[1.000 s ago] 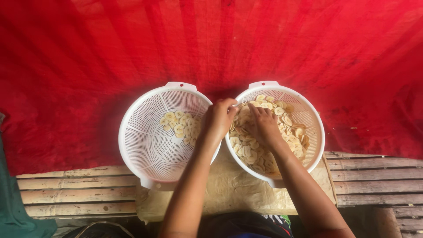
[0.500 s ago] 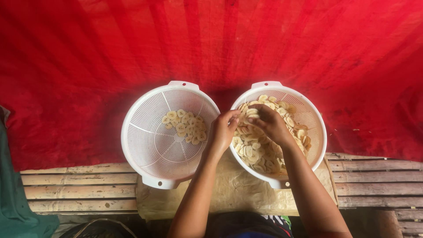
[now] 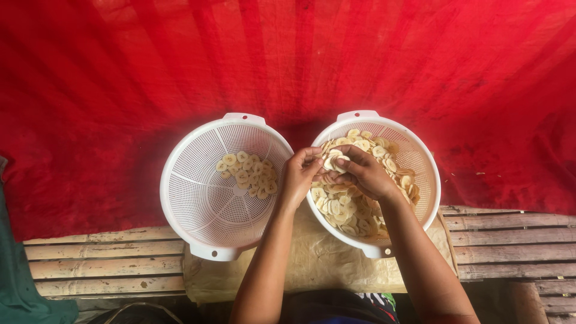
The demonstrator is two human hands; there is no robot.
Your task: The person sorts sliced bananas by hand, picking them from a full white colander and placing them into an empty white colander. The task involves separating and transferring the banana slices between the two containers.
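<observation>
While both hands meet over the right colander [image 3: 427, 180], left hand [image 3: 300, 175] and right hand [image 3: 364, 174] pinch banana slices [image 3: 333, 163] together.

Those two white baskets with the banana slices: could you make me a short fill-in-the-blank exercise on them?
1. Both hands, the left hand and the right hand, meet over the ____ colander.
2. The left colander holds ____ slices than the other.
3. The cloth behind both is ____.

Missing words: right; fewer; red
</observation>
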